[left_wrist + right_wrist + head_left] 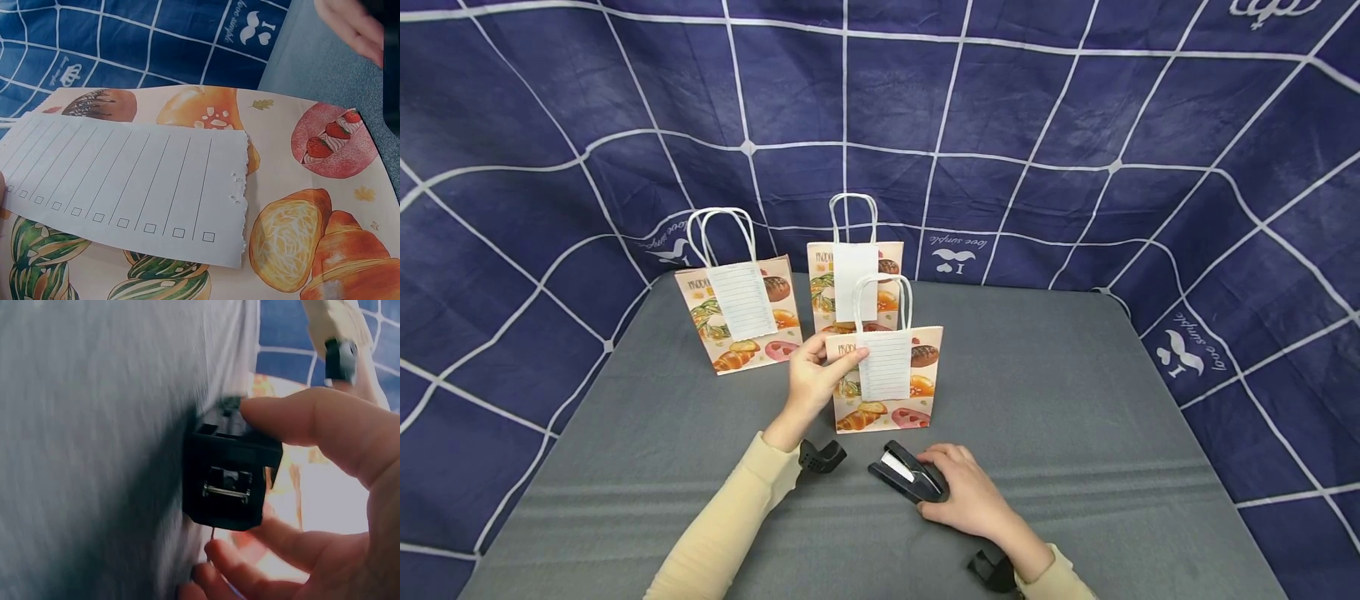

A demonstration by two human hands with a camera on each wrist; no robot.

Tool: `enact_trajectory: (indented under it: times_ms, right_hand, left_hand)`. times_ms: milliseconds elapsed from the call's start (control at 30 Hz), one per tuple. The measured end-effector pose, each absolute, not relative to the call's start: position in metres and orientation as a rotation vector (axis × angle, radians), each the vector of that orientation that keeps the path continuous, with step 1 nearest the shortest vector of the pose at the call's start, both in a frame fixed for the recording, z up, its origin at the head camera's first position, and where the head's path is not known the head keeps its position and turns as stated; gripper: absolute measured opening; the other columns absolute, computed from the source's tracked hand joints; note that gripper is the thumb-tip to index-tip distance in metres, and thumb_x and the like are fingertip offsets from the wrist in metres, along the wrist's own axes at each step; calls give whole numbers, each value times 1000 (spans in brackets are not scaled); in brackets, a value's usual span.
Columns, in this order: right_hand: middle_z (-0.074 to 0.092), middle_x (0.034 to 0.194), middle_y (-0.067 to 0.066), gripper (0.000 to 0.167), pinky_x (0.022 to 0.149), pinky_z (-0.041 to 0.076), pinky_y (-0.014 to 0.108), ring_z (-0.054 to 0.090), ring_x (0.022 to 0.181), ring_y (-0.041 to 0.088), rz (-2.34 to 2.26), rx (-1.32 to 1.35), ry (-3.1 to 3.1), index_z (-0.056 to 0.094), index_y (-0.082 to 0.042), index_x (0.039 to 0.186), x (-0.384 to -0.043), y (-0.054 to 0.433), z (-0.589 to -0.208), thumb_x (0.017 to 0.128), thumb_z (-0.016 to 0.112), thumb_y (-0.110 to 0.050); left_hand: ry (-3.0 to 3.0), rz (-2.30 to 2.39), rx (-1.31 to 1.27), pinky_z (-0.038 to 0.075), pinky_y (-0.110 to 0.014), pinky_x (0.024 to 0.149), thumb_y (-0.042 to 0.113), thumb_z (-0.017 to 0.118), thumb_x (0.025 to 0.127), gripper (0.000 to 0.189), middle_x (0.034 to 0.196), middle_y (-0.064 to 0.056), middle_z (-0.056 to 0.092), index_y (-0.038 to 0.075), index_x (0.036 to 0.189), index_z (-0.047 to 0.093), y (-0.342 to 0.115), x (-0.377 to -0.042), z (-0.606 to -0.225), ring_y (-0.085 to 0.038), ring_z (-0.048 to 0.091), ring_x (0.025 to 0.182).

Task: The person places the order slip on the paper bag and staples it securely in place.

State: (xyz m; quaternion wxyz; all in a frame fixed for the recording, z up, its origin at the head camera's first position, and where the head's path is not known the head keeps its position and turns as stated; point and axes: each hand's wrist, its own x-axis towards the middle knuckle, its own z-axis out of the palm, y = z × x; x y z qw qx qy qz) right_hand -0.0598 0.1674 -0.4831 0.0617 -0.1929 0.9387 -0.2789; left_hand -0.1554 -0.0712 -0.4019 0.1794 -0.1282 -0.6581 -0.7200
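My left hand [814, 379] pinches the top left edge of the front paper bag [850, 421], thumb on the lined paper slip [886, 379] that lies against the bag's front. In the left wrist view the slip [125, 187] shows ruled lines, small checkboxes and a torn edge, over printed breads and pastries. My right hand [964, 492] grips a black stapler [910, 473] by its rear end, close over the cloth in front of that bag. In the right wrist view the stapler's back end [228, 469] sits between thumb and fingers.
Two similar bags with white handles stand behind: the left bag [741, 358] with a lined slip, the back bag [820, 283] with a plain white slip. Grey cloth [1037, 375] covers the table. A blue checked curtain [1000, 108] surrounds its back and sides.
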Motion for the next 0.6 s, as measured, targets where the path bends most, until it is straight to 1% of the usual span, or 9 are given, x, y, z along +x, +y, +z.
enact_trajectory:
  times_ms: [133,233,333,433,500,600]
  right_hand:
    - [56,118,-1,50,86,42,45,49,107,21,-920,-601,2809,64,-20,115,-67,181,-483,68,80,-26]
    - [58,116,-2,46,88,42,48,51,107,23,-977,-600,2822,66,-21,112,-73,192,-483,69,81,-23]
    - [58,116,1,42,89,41,50,51,108,26,-1010,-583,2846,68,-20,110,-78,201,-485,70,81,-22]
    - [57,119,5,41,90,40,51,48,111,29,-1013,-587,2855,68,-20,110,-83,210,-487,72,81,-25]
    - [56,120,6,40,90,39,51,46,112,28,-1012,-609,2846,68,-21,111,-87,214,-489,73,80,-30]
    - [56,113,0,40,87,38,46,44,106,22,-1032,-636,2818,69,-22,111,-92,219,-492,74,79,-34]
  left_hand:
    - [-1854,-2041,-368,38,-17,45,-10,74,74,17,74,-16,68,-14,84,61,-71,-156,-402,-5,54,56]
    - [-1858,-2045,-361,38,-17,45,-9,74,75,17,75,-16,69,-14,86,61,-72,-156,-402,-5,54,56]
    - [-1869,-2044,-349,38,-17,45,-7,74,75,18,76,-15,69,-13,87,62,-72,-156,-402,-5,55,57]
    - [-1877,-2045,-343,39,-17,46,-6,75,75,19,77,-16,69,-13,88,63,-73,-156,-403,-5,57,58]
    - [-1876,-2046,-344,40,-17,46,-6,75,75,19,77,-18,69,-13,88,63,-73,-156,-403,-5,58,59]
    - [-1873,-2050,-352,41,-17,47,-6,75,75,20,78,-20,69,-13,89,62,-73,-156,-403,-5,59,60]
